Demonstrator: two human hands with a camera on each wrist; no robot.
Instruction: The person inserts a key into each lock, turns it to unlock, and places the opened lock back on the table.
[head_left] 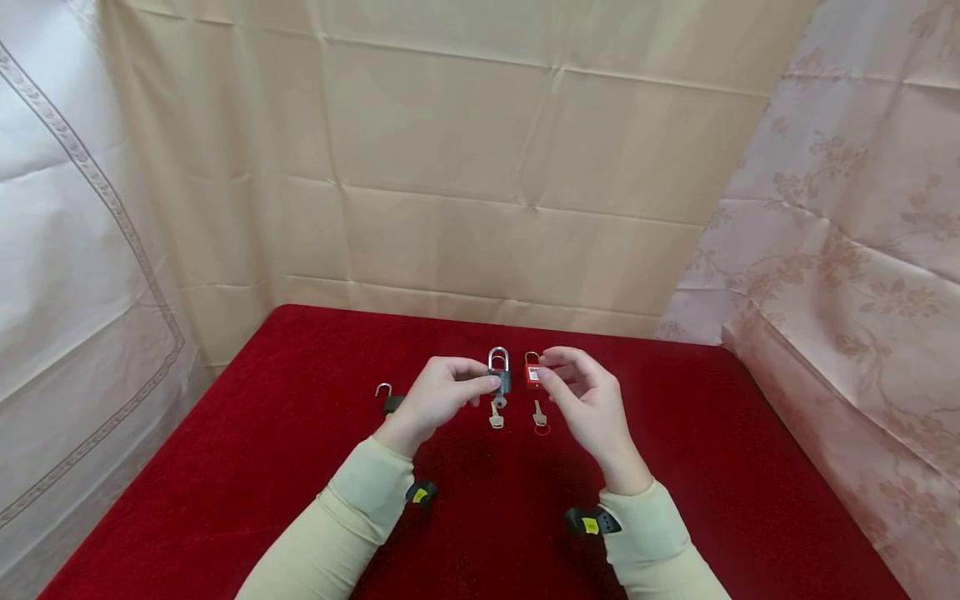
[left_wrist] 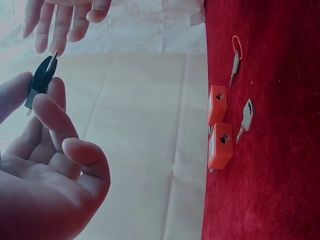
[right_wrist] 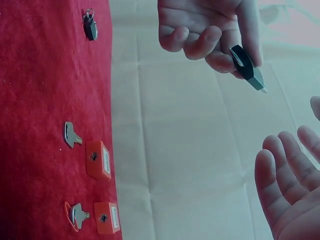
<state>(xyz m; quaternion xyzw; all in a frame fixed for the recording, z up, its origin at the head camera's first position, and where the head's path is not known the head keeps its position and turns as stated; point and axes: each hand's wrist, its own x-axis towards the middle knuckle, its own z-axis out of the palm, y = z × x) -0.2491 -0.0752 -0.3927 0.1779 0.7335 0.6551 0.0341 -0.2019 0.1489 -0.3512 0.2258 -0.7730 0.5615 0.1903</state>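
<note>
My left hand point(head_left: 442, 392) pinches a dark padlock point(head_left: 504, 382) between thumb and fingers, raised above the table with its silver shackle upward. A key point(head_left: 500, 402) sticks out of its lower end. To the right, my right hand point(head_left: 592, 400) is spread with loosely bent fingers; the right wrist view shows its fingers point(right_wrist: 285, 170) apart from the padlock point(right_wrist: 247, 67). Beyond the hands stand two red padlocks, one point(head_left: 533, 373) near the right fingertips, the other mostly hidden behind the dark padlock in the head view but visible in the left wrist view point(left_wrist: 221, 146).
A key point(head_left: 497, 416) lies before one red padlock, and another key point(head_left: 540, 414) with a red ring before the other. A black padlock point(head_left: 392, 404) with a raised shackle lies left, partly behind the left hand. Red cloth point(head_left: 495, 533) covers the table; curtains point(head_left: 480, 167) surround it.
</note>
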